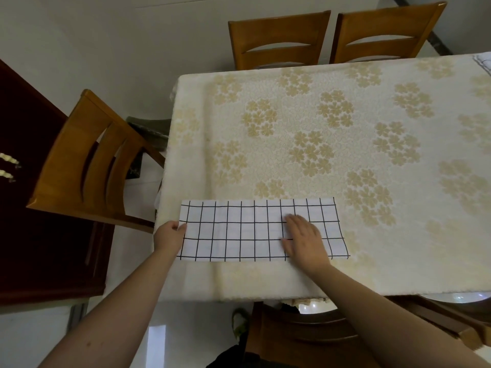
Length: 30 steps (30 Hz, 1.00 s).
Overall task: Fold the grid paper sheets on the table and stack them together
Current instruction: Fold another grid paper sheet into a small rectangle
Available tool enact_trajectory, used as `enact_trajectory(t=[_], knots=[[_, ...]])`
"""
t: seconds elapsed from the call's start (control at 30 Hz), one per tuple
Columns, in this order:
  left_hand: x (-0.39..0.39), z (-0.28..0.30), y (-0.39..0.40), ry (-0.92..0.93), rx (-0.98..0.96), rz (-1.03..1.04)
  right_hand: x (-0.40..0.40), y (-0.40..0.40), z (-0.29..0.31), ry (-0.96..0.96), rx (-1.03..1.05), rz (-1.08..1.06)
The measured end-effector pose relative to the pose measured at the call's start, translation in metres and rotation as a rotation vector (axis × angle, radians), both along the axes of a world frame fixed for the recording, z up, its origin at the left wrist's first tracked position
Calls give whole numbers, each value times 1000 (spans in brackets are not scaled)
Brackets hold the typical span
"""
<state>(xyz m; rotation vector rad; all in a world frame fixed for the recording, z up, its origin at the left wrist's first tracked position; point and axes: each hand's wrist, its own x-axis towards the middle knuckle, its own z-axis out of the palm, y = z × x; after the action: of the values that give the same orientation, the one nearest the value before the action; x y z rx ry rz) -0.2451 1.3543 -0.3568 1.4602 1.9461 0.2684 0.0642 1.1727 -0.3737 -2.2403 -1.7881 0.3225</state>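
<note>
A white sheet of grid paper [239,229] with black lines lies folded into a long strip near the table's front left corner. My left hand [170,235] pinches the strip's left edge between thumb and fingers. Flat on the right part of the strip rests my right hand [303,240], palm down with straight fingers. At the far right edge of the table, a corner of another grid sheet [483,62] shows, mostly cut off by the frame.
The table [345,128] wears a cream cloth with gold flowers. Two wooden chairs [279,41] stand at its far side, one chair [87,160] at its left end, another below the near edge. A dark cabinet [26,208] stands at left.
</note>
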Motion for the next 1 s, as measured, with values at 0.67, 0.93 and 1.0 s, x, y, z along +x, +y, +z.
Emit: enact_trajectory(t=[0.67,0.93,1.0], knots=[[0,0,-2,30,15,-32,32,-48,-11,-110,-362,-130],[-2,1,-4,32,-4,-36,33,-50,-8,-88,-378,-145],[-2,-1,-6,26,-7,-30,34,-49,-8,-84,-392,-137]])
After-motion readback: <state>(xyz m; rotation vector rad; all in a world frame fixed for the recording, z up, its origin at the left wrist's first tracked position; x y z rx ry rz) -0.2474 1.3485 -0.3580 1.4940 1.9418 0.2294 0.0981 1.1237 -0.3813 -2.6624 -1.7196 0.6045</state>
